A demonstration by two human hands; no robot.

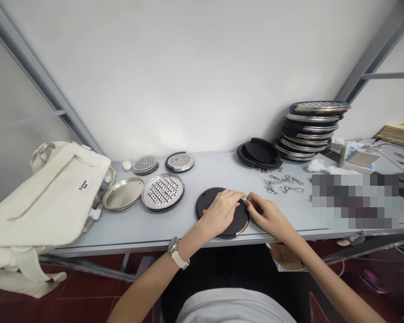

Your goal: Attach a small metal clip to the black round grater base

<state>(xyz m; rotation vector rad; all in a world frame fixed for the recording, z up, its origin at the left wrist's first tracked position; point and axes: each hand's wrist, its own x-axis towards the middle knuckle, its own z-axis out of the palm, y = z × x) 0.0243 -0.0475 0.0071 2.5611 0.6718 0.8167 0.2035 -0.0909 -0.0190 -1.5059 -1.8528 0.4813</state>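
Observation:
A round black disc (205, 196) lies near the table's front edge, with a shiny metal strip along its lower right rim. My left hand (222, 208) rests across the disc and grips it, its fingers together and bent toward the right rim. At that rim my right hand (264, 213) pinches a small silver metal clip (244, 200), partly covered by the fingertips. The left fingertips come close to the same clip. Loose metal clips (272, 181) are scattered on the table beyond my right hand.
Round grater plates (163, 192) and plain metal discs (124, 194) lie to the left, beside a cream bag (54, 193). Black round holders (261, 152) and a tall stack of assembled graters (311, 130) stand at back right. A blurred patch covers the table's right side.

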